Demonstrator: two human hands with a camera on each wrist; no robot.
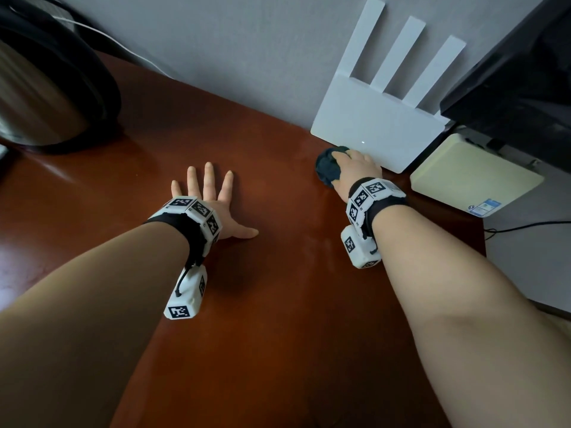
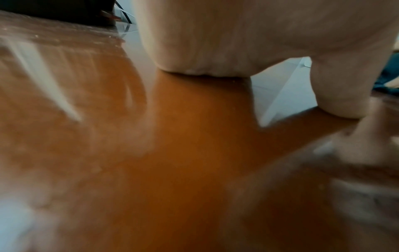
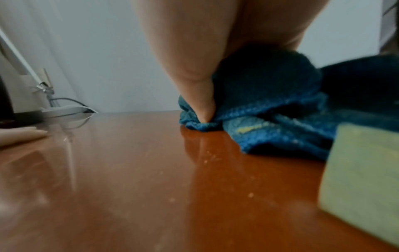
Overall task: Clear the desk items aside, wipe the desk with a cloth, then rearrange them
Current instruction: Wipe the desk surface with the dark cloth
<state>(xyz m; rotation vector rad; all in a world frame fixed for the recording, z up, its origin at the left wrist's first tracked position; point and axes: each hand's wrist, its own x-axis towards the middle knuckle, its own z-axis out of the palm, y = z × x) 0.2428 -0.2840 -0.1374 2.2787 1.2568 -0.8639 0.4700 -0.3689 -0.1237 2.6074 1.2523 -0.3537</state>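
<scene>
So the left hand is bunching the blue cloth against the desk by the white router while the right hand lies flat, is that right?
The hands are swapped. In the head view the right hand bunches the blue cloth against the desk by the white router, while the left hand lies flat.

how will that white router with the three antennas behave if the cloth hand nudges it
The router looks like a thin, flat plastic shell, so it is probably light and would slide on the glossy desk. Its raised antennas could flex or fold if knocked. The right hand with the cloth is right beside it.
</scene>
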